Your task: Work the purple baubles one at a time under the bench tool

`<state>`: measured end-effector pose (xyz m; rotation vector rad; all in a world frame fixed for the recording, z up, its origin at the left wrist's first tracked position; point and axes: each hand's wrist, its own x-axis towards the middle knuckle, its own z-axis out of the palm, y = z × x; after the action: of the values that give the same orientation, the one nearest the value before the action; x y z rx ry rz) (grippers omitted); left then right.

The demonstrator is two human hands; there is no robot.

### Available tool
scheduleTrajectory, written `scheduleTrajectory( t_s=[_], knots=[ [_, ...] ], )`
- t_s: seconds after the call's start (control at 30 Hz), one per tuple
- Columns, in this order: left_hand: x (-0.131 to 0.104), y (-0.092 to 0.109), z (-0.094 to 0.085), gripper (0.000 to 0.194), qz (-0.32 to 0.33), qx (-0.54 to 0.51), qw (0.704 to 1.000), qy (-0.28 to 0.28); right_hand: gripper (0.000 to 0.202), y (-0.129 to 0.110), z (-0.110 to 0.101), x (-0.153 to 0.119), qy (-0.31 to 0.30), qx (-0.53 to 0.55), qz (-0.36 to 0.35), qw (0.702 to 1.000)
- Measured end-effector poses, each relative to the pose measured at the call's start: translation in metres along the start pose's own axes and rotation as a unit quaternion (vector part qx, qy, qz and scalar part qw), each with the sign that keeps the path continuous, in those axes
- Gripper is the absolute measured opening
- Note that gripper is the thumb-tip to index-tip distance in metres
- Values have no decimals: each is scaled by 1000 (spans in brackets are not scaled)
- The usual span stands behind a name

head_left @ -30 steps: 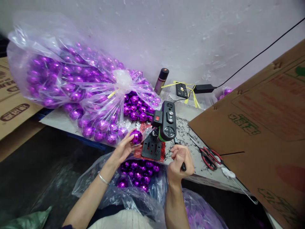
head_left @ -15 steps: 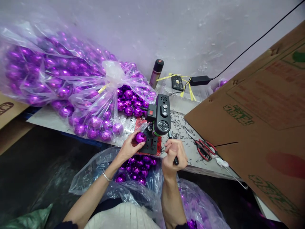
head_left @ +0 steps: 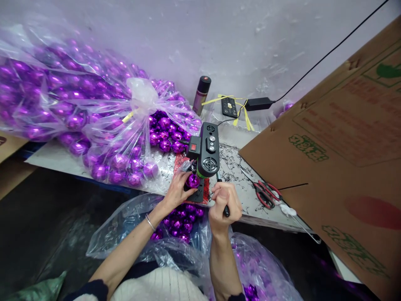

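My left hand (head_left: 180, 189) holds a shiny purple ball (head_left: 192, 181) between thumb and fingers, at the lower end of a black machine (head_left: 209, 148) with a red switch. The ball is over the machine's dark slotted base plate (head_left: 196, 196), partly under the head. My right hand (head_left: 224, 202) is wrapped round the black-gripped lever (head_left: 226, 210) on the machine's right side. Below the table edge, more purple balls (head_left: 180, 221) lie in an open clear plastic bag (head_left: 115, 230).
Clear bags of purple balls (head_left: 94, 88) fill the left. Behind the machine stand a spray can (head_left: 202, 95) and a black adapter (head_left: 259, 103). Red-handled scissors (head_left: 266, 194) lie right, beside a large cardboard box (head_left: 338, 154). Black scraps (head_left: 233, 167) litter the table (head_left: 260, 215).
My left hand has moved the ball rightward, in beneath the machine's head. My right hand stays on the lever. The whole view has shifted slightly.
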<state>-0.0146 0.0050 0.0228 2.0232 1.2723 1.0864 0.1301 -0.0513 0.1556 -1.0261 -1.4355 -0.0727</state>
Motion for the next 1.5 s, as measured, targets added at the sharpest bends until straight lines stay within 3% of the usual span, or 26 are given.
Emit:
scheduleTrajectory(
  t_s=[0.27, 0.7, 0.97, 1.5],
  knots=[
    [-7, -13, 13, 71, 42, -24, 999, 9, 32, 2, 0, -5, 0, -2, -2, 1000],
    [-8, -12, 13, 69, 34, -48, 998, 17, 38, 36, 20, -53, 58, -8, -51, 997],
    [-7, -12, 14, 68, 6, -43, 999, 6, 40, 38, 24, -55, 80, -9, -58, 995],
    [-2, -20, 22, 72, 30, -78, 996, 9, 40, 48, 27, -61, 73, 16, -60, 995]
  ],
)
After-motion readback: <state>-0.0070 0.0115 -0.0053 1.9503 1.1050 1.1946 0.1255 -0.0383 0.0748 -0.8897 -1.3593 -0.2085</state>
